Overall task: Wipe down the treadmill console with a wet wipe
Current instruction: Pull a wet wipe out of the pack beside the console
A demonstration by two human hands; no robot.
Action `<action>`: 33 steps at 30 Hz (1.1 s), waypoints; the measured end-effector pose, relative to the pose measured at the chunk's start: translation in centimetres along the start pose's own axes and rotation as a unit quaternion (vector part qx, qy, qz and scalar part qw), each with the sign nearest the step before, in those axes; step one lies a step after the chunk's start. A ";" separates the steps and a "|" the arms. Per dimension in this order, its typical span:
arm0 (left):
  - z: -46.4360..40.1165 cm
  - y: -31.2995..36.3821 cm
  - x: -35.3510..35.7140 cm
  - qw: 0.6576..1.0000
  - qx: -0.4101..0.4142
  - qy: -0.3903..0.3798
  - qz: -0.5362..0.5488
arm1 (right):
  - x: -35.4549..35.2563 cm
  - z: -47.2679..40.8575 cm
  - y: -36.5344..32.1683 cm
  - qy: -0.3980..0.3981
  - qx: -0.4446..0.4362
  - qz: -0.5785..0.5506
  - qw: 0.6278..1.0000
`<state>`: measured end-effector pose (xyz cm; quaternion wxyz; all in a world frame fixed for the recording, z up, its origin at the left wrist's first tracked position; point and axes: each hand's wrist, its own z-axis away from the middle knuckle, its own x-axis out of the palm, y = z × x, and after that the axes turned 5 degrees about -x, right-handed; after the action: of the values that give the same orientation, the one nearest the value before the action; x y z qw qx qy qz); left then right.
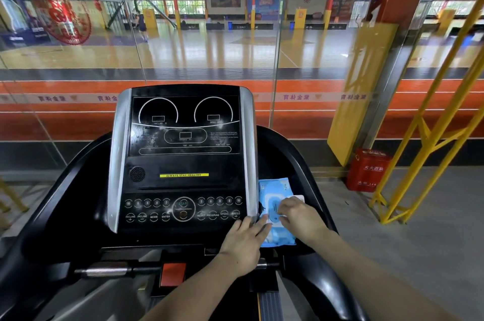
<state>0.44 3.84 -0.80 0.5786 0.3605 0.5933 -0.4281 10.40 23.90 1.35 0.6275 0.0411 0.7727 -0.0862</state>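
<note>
Meanwhile both hands, left hand (245,244) and right hand (301,217), rest on the wet-wipe pack (273,191).

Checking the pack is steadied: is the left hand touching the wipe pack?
Touching. The head view shows the left hand with fingers lying on the wipe pack edge.

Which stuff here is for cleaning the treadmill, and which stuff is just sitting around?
For the job:
- treadmill console, dusty and smudged
- blue wet wipe pack, in the tray to the console's right
- left hand, steadying the pack
- right hand, at the pack's flap

Just there:
- red box on the floor
- yellow railing
- red safety clip below the console
</note>
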 end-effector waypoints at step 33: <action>-0.1 -0.3 0.1 0.999 0.004 0.014 0.034 | -1.9 -4.5 1.0 0.045 0.041 0.008 0.998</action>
<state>0.11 3.78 -0.87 0.5830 0.3886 0.5867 -0.4060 6.68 25.76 4.04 0.5909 0.0768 0.7954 -0.1103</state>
